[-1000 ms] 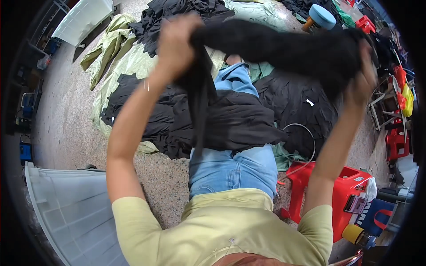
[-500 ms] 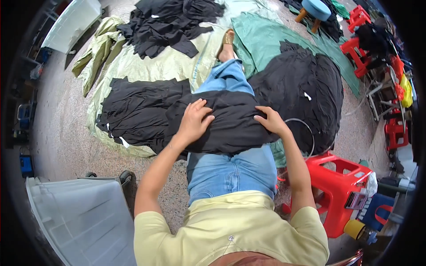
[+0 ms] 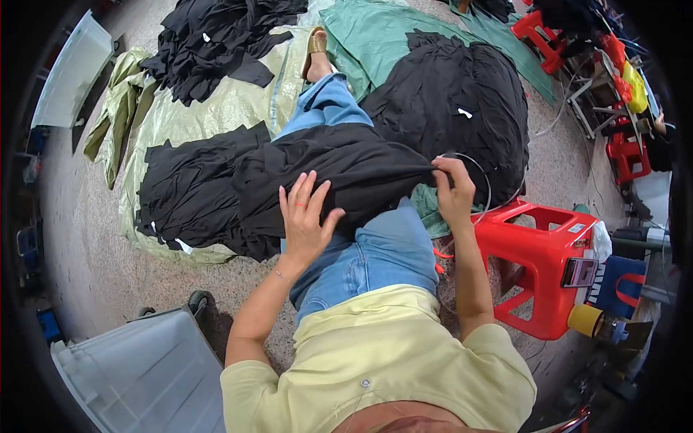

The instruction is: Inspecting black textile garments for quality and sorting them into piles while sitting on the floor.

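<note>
A black garment [image 3: 339, 162] lies across my thighs over blue jeans. My right hand [image 3: 452, 189] pinches its right edge and pulls the cloth into a taut point. My left hand [image 3: 304, 216] rests spread on the garment's near left part, its fingers apart and a ring on one of them. Left of my legs, a layered stack of black garments [image 3: 191, 184] with small white labels adjoins the cloth on my lap. Beyond my right hand lies a larger black garment pile [image 3: 455, 108], also with a white label.
More black clothes [image 3: 216, 43] lie on pale yellow-green sheeting [image 3: 209, 115] at the far left; green sheeting [image 3: 368, 43] spreads beyond. A red plastic stool [image 3: 541, 267] stands close by my right arm. Grey-white bins [image 3: 144, 368] [image 3: 76, 68] on wheels stand at left.
My right hand has gone from lying open on the garment to pinching its right edge and drawing it taut. The garment's near edge has lifted on the right. The view has shifted.
</note>
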Tool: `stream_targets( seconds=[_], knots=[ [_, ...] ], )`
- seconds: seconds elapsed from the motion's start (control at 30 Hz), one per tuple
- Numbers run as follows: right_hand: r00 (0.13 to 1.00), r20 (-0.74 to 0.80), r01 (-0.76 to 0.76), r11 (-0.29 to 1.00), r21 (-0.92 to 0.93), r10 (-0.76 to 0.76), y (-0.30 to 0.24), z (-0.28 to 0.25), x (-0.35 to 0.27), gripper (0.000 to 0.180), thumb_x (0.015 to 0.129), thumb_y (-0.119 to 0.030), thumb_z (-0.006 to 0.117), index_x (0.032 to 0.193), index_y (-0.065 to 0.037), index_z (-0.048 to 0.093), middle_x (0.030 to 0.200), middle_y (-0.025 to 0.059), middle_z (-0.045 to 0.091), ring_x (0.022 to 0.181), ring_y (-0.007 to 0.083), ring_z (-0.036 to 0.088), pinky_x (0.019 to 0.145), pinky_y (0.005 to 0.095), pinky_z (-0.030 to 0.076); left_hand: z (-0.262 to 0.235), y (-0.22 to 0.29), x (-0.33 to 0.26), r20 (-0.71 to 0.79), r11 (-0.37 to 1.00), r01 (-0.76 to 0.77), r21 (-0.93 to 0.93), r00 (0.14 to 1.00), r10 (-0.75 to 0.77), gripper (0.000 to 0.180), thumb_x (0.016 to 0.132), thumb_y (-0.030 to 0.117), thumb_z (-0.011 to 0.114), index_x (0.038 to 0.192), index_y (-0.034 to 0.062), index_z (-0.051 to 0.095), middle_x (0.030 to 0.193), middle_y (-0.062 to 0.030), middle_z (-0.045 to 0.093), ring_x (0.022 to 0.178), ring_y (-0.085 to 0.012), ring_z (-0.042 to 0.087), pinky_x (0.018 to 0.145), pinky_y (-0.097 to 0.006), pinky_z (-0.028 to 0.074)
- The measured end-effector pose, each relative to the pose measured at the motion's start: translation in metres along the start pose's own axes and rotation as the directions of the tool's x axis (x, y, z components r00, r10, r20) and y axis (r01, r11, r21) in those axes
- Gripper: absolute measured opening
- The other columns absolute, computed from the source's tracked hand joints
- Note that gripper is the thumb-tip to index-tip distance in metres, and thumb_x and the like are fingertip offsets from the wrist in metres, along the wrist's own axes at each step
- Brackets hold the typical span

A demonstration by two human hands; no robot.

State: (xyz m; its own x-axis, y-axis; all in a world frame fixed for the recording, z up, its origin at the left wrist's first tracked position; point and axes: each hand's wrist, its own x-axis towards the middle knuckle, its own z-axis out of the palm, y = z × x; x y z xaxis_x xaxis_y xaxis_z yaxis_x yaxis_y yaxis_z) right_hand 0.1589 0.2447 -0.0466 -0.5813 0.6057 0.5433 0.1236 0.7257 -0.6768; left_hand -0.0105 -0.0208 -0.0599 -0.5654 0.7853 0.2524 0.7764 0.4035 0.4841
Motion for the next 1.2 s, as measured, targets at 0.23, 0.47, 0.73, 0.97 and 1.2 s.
stream_targets(
  seconds=[0.23, 0.47, 0.73, 0.97, 1.2],
  knots=[
    [0.888, -0.299, 0.351, 0.935, -0.050, -0.350, -0.095, -0.066, 0.022, 0.011, 0.091, 0.001, 0.059, 0.099, 0.004, 0.053, 0.079, 0.0190, 0.062, 0.066, 0.0274, 0.060, 0.059, 0.0358, 0.050, -0.020, -0.009, -0.010, -0.194, 0.995, -0.015, -0.096, 0.981, -0.004, 0.072, 0.062, -0.004, 0.064, 0.132, 0.0115, 0.055, 0.137, -0.0116, 0.056, 0.138, -0.0369, 0.042, 0.116, -0.060, 0.021],
    [0.749, -0.558, 0.303, 0.934, -0.191, -0.357, -0.159, -0.114, 0.061, 0.032, 0.094, -0.026, 0.070, 0.086, 0.002, 0.055, 0.074, 0.0146, 0.061, 0.062, 0.0216, 0.057, 0.057, 0.0340, 0.049, -0.188, 0.048, -0.016, -0.026, 0.748, 0.073, -0.659, 0.992, -0.120, 0.022, 0.064, 0.003, 0.071, 0.084, -0.0029, 0.064, 0.070, -0.0139, 0.065, 0.061, -0.0239, 0.066, 0.059, -0.033, 0.050],
    [0.941, -0.283, 0.150, 0.978, -0.142, -0.186, -0.133, -0.063, 0.091, 0.012, 0.085, -0.001, 0.076, 0.089, -0.005, 0.066, 0.082, 0.0068, 0.064, 0.065, 0.0141, 0.060, 0.062, 0.0250, 0.048, -0.228, 0.010, 0.061, 0.442, 0.771, 0.413, -0.484, 0.876, -0.192, 0.062, 0.071, 0.022, 0.081, 0.123, -0.0028, 0.059, 0.111, -0.0134, 0.067, 0.099, -0.0182, 0.063, 0.091, -0.031, 0.048],
    [0.929, 0.366, 0.047, 0.965, -0.257, 0.053, -0.023, 0.017, 0.038, 0.015, 0.081, -0.015, 0.073, 0.089, -0.008, 0.063, 0.089, 0.0085, 0.061, 0.086, 0.0316, 0.060, 0.074, 0.0428, 0.048, -0.084, -0.046, 0.038, 0.018, 0.999, -0.018, -0.030, 1.000, 0.018, 0.023, 0.084, 0.014, 0.073, 0.104, 0.0040, 0.065, 0.104, -0.0124, 0.068, 0.097, -0.0319, 0.063, 0.085, -0.041, 0.051],
    [0.773, 0.630, 0.158, 0.984, -0.077, -0.075, -0.024, 0.056, 0.004, 0.042, 0.073, -0.008, 0.076, 0.113, -0.008, 0.062, 0.117, 0.0088, 0.059, 0.106, 0.0310, 0.057, 0.087, 0.0416, 0.046, 0.000, -0.003, 0.052, -0.042, 0.982, -0.092, -0.164, 0.995, 0.086, 0.006, 0.086, 0.005, 0.066, 0.092, 0.0057, 0.063, 0.087, -0.0109, 0.066, 0.084, -0.0308, 0.065, 0.071, -0.039, 0.053]
  ],
)
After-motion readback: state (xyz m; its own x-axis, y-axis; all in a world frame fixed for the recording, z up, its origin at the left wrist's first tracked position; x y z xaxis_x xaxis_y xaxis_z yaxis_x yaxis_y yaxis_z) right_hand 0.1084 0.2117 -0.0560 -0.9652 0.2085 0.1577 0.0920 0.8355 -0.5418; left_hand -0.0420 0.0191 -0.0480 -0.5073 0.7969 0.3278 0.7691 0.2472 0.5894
